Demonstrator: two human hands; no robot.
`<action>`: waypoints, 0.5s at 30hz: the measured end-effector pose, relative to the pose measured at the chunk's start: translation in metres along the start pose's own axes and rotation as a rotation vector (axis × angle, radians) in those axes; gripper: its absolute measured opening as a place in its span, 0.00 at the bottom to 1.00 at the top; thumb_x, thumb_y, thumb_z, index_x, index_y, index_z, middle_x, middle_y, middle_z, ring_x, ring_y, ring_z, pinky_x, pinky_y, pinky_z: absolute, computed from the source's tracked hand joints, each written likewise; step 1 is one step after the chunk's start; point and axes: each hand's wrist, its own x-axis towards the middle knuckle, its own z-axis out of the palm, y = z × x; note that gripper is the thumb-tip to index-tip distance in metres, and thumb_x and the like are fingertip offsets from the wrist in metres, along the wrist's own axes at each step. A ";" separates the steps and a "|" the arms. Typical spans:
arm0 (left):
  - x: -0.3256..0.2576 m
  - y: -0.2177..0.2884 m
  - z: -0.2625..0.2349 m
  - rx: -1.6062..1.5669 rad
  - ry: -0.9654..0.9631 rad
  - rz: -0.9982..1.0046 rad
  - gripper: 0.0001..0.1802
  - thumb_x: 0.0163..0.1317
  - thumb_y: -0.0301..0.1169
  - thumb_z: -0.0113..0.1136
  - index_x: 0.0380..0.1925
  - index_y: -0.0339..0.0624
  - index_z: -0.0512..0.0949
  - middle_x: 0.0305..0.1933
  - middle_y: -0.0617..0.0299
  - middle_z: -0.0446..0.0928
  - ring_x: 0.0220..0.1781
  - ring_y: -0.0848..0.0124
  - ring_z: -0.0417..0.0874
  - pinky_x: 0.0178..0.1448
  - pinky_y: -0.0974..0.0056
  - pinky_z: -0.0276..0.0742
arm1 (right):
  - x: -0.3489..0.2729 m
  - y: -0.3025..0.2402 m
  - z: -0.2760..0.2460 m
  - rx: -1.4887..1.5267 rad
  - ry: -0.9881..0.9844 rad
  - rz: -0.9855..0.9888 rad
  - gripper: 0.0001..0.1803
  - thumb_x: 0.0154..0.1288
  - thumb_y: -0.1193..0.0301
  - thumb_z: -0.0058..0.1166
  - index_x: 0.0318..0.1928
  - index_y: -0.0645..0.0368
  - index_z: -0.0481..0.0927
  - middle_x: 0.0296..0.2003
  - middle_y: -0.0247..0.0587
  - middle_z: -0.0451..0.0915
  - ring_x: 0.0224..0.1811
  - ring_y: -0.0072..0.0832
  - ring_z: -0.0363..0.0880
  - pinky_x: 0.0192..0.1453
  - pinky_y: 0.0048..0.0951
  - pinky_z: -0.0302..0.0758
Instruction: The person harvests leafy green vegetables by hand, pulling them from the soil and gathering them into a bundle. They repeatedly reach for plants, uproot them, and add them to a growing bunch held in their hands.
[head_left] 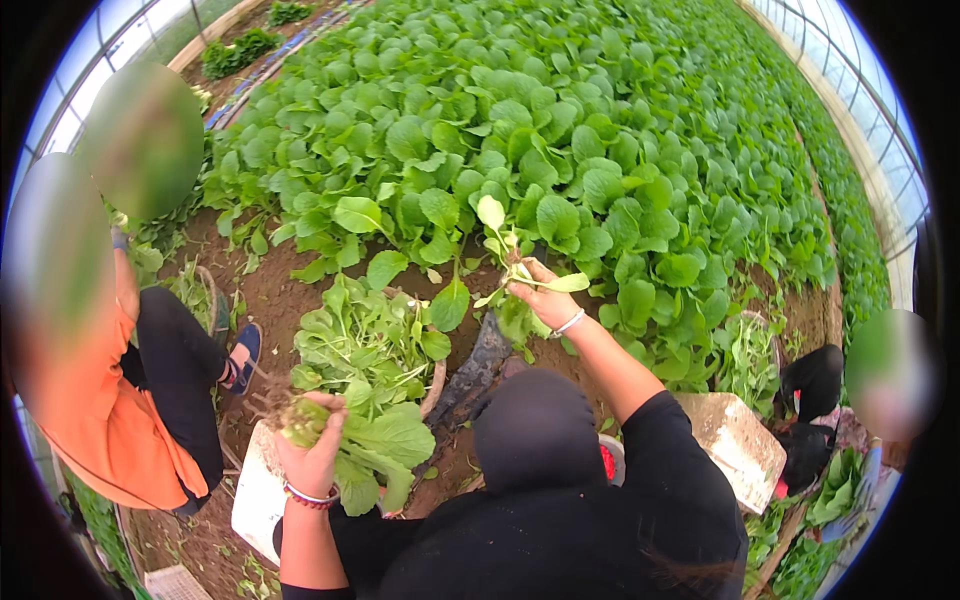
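Observation:
My left hand [314, 455] is closed around the root end of a bunch of leafy greens [390, 438], with roots poking out to the left and broad leaves spreading to the right. Farther forward, my right hand [548, 298] pinches a small leafy plant [520, 272] with pale, yellowish leaves, at the near edge of the growing crop. Between the hands, a heap of picked greens [355, 335] fills a basket [436, 388] whose brown rim partly shows. The greens in my left hand overlap the near side of this heap.
Dense green crop [600, 120] covers the ground ahead. A co-worker in orange [110, 410] crouches at left; another person [810, 400] is at right. White containers [258, 485] [735, 435] stand on both sides. A dark crumpled sheet [470, 370] lies beside the basket.

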 end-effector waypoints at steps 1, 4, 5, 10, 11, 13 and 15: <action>-0.001 0.000 -0.001 -0.004 -0.019 -0.022 0.07 0.52 0.19 0.55 0.33 0.33 0.75 0.34 0.61 0.76 0.37 0.75 0.75 0.44 0.71 0.70 | 0.016 -0.023 0.014 0.166 -0.037 0.003 0.14 0.59 0.71 0.53 0.45 0.63 0.71 0.42 0.38 0.74 0.45 0.25 0.71 0.51 0.27 0.67; -0.002 -0.001 -0.007 0.075 -0.108 -0.028 0.09 0.51 0.20 0.56 0.35 0.34 0.75 0.38 0.59 0.76 0.38 0.75 0.75 0.43 0.71 0.71 | 0.048 -0.082 0.057 0.544 -0.170 -0.012 0.16 0.58 0.75 0.54 0.47 0.59 0.69 0.38 0.33 0.76 0.43 0.22 0.72 0.52 0.25 0.67; -0.004 0.001 -0.007 0.093 -0.160 -0.071 0.10 0.52 0.18 0.55 0.37 0.34 0.74 0.41 0.58 0.76 0.40 0.74 0.76 0.45 0.70 0.72 | 0.056 -0.098 0.073 0.664 -0.205 -0.012 0.17 0.57 0.76 0.55 0.47 0.59 0.69 0.37 0.33 0.76 0.43 0.22 0.73 0.51 0.25 0.68; -0.007 -0.007 -0.004 -0.186 -0.095 0.082 0.21 0.50 0.20 0.58 0.48 0.35 0.70 0.49 0.59 0.72 0.45 0.77 0.73 0.47 0.72 0.70 | 0.068 -0.159 0.153 0.728 -0.337 0.009 0.14 0.53 0.80 0.57 0.40 0.58 0.70 0.33 0.31 0.76 0.37 0.20 0.74 0.45 0.22 0.71; -0.007 -0.008 -0.007 -0.243 -0.048 0.106 0.23 0.51 0.20 0.58 0.50 0.34 0.69 0.50 0.60 0.71 0.45 0.78 0.73 0.47 0.73 0.70 | 0.063 -0.169 0.167 0.712 -0.381 -0.014 0.14 0.53 0.80 0.57 0.40 0.58 0.70 0.33 0.31 0.76 0.36 0.20 0.74 0.44 0.22 0.71; -0.005 -0.005 -0.012 -0.191 -0.041 0.116 0.24 0.49 0.22 0.58 0.49 0.34 0.70 0.53 0.56 0.68 0.48 0.72 0.74 0.48 0.70 0.71 | 0.051 -0.181 0.190 0.808 -0.420 -0.028 0.15 0.53 0.80 0.57 0.41 0.58 0.69 0.33 0.31 0.76 0.35 0.20 0.74 0.44 0.23 0.72; -0.005 -0.011 -0.022 0.101 -0.026 0.225 0.24 0.48 0.25 0.59 0.48 0.35 0.71 0.55 0.53 0.66 0.49 0.66 0.74 0.49 0.66 0.71 | 0.037 -0.201 0.203 1.014 -0.502 0.183 0.14 0.53 0.78 0.58 0.40 0.59 0.69 0.33 0.39 0.77 0.37 0.32 0.77 0.45 0.36 0.76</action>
